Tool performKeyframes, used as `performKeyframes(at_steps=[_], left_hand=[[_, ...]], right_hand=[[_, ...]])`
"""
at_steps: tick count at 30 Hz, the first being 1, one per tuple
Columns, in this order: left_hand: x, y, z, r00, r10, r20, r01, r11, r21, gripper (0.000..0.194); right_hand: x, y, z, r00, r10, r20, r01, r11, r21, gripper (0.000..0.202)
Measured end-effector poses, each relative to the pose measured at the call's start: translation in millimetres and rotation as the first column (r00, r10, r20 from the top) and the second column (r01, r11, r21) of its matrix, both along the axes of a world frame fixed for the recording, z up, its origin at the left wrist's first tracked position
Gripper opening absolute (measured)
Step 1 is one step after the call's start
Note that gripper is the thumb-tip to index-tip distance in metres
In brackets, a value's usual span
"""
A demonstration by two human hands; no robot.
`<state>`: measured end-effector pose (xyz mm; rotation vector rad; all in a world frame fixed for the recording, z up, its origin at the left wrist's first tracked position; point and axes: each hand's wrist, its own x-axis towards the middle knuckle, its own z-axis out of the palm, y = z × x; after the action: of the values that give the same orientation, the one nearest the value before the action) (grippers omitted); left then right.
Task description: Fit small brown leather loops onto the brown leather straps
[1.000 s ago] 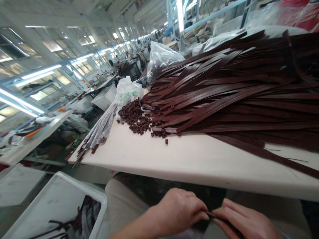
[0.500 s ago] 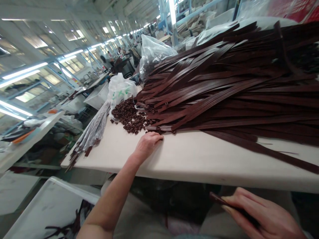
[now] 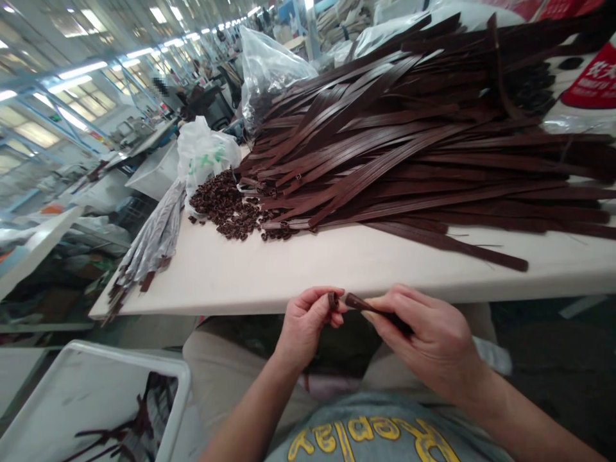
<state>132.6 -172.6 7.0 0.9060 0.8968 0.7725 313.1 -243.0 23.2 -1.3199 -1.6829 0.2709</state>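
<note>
1 loop (image 3: pixel 332 300) facing strap tip (image 3: pixel 350 300)

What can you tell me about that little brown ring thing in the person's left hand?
The small dark brown loop looks like a short band of leather bent into a ring. It is pinched at the fingertips of the left hand, just in front of the table edge. Its opening faces the tip of the dark brown leather strap held in the right hand. The strap tip sits right beside the loop; whether they touch is unclear.
</note>
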Motion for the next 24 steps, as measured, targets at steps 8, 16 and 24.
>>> performKeyframes(at_steps=[8, 16, 24], left_hand=[[-1.4, -14.4, 1.7, 0.999, -0.017, 0.050, 0.017, 1.000, -0.005, 0.023], [-13.6, -26.3, -3.0, 0.986, -0.145, 0.087, 0.142, 0.989, 0.042, 0.034], [-18.4, -30.7, -10.1, 0.998, -0.062, -0.001, 0.061, 0.983, 0.170, 0.025]], right_hand=[[-12.7, -6.8, -4.2, 0.997, 0.068, 0.042, -0.067, 0.997, -0.034, 0.019], [-12.3, -15.3, 2.5, 0.980, 0.125, -0.153, -0.139, 0.986, -0.087, 0.016], [-18.5, -13.0, 0.6, 0.947, 0.187, -0.262, -0.238, 0.955, -0.179, 0.014]])
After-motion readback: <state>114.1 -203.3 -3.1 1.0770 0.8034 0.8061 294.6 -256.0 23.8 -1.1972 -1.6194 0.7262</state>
